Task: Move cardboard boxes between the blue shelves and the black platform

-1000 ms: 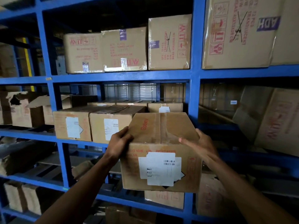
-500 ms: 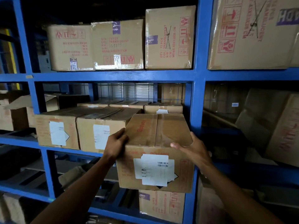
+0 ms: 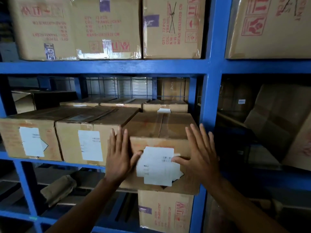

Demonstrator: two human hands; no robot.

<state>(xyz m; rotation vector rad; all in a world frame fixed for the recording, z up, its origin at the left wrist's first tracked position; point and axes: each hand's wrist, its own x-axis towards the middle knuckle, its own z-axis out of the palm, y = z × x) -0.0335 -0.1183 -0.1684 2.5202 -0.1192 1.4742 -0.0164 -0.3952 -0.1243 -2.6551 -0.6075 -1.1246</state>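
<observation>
Side grip gone: your left hand [image 3: 119, 158] and right hand [image 3: 200, 155] now press flat, fingers [image 3: 202, 137] straight, against the brown taped cardboard box [image 3: 161, 126] front, shoving it into the blue steel shelf [image 3: 104, 66] middle tier.

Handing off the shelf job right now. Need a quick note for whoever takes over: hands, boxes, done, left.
Left hand: fingers straight, flat against the front of the labelled box; no grip.
Right hand: also flat on that face, near its right edge.
Box: appears to rest on the middle level of the blue shelves, at the right end of the row. Its front sticks out past that of the neighbour box.
Done: box placed on the shelf.
Left: probably push it in flush, then fetch the next one. The black platform is not in view.
</observation>
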